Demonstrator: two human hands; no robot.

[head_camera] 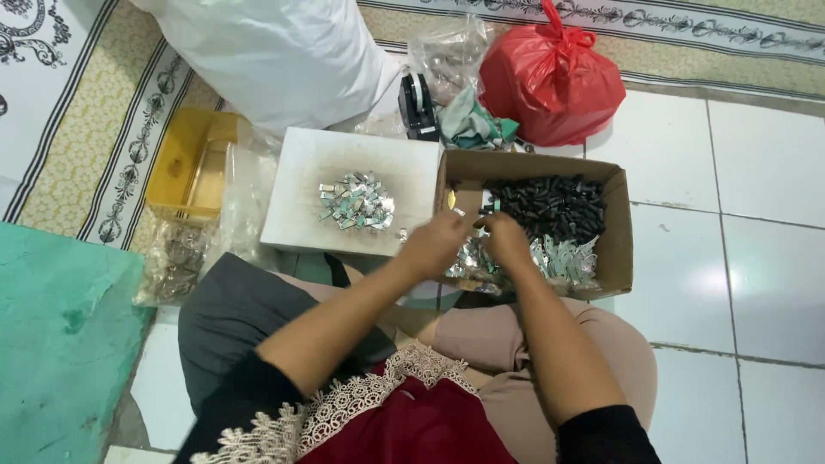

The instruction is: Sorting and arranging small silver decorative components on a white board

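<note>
Both hands (473, 236) over cardboard box (620, 225) of black caps (550, 204), silver pieces (567, 258).

Both forearms are bare from the elbow down to the hands, the left hand (436, 243) and right hand (507, 241) showing no rings or bands that can be made out. Black sleeves cover the upper arms: one ends near the lower middle left of the frame, the other at the lower right edge. Down the lower centre runs a dark red garment, edged along its upper side with a band of cream lace in a scalloped, openwork pattern. Beside it, at lower left, lies dark grey cloth. The legs, at centre right, are covered in plain beige-pink fabric with soft folds.
</note>
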